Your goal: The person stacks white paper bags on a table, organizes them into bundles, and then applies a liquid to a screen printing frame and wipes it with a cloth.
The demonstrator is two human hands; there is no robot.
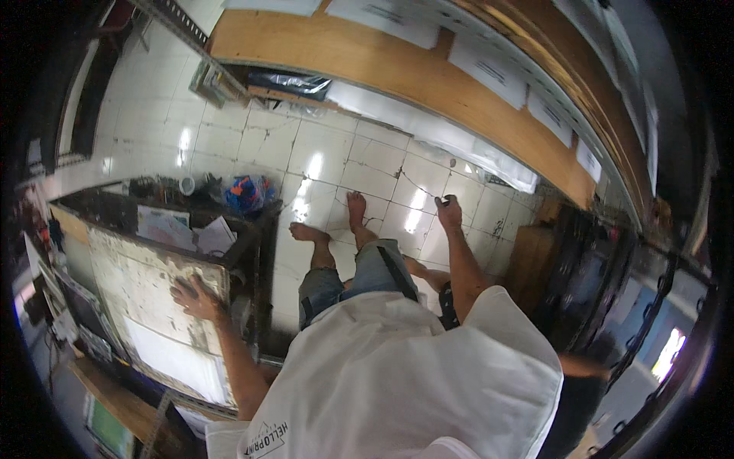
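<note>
My left hand lies with its fingers spread on a worn, pale tabletop with dark, chipped patches. Just beside it, toward me, is a stack of white sheets. My right hand is held out over the tiled floor, touching no furniture. Its fingers are loosely bent with a gap at the thumb, and I see nothing held in it. Both my bare feet stand on the white tiles.
Ahead and to the right runs a long wooden shelf with labelled white packs. An open compartment at the table's far side holds papers and a blue-and-red plastic bundle. Another person's arm shows close at right, near dark cabinets.
</note>
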